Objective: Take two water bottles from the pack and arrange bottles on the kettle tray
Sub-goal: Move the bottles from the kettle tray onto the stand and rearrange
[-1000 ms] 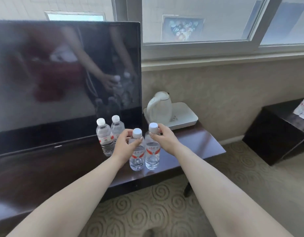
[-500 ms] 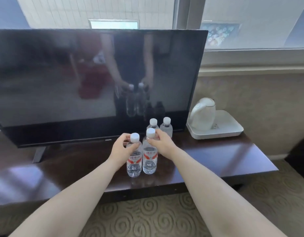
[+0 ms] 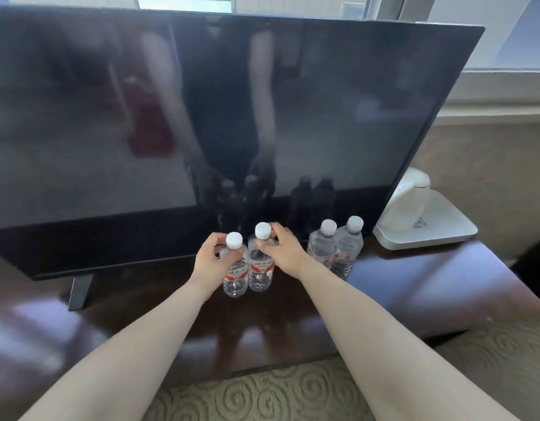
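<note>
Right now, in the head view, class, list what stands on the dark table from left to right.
TV leg → left-hand bottle → right-hand bottle → two free bottles → kettle on its tray.

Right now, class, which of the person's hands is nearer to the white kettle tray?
Right. The right hand grips a bottle neck just left of the two loose bottles, which stand between it and the kettle tray. The left hand grips the other bottle further left.

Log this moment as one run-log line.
left hand: grips bottle | right hand: grips second bottle | tray: kettle only
</note>
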